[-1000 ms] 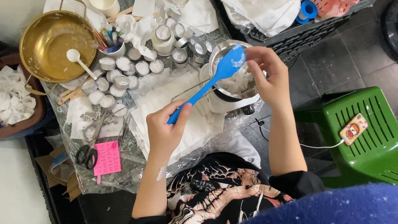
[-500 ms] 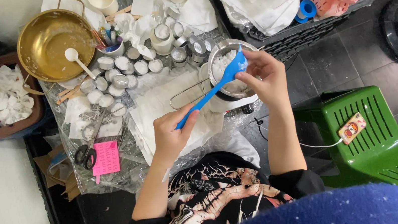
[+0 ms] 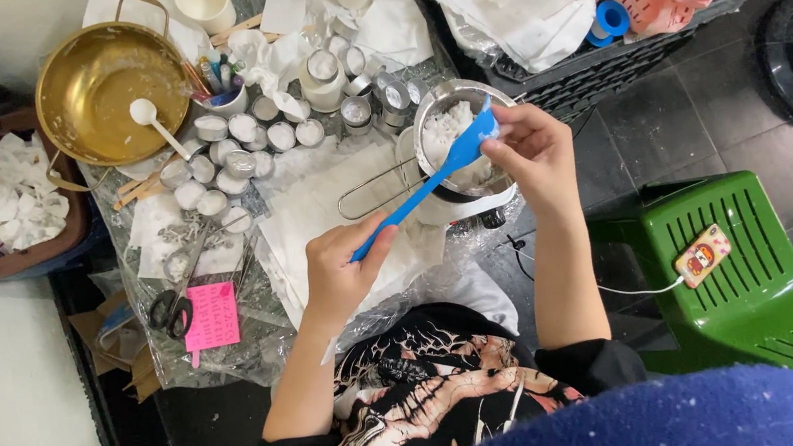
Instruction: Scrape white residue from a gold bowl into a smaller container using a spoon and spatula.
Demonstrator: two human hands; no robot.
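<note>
Hands first: our left hand (image 3: 340,272) grips the handle end of a blue silicone spatula (image 3: 425,189), fingers clenched around it, while our right hand (image 3: 534,151) pinches the spatula's blade at the rim of a small metal saucepan (image 3: 452,140) holding white wax-like lumps. The saucepan sits on the plastic-covered table (image 3: 231,354), its long handle pointing left over white paper. Small round tins (image 3: 236,147) cluster beyond it, near a brass pot (image 3: 102,83). Scissors (image 3: 170,306) lie beside a pink note (image 3: 211,316).
</note>
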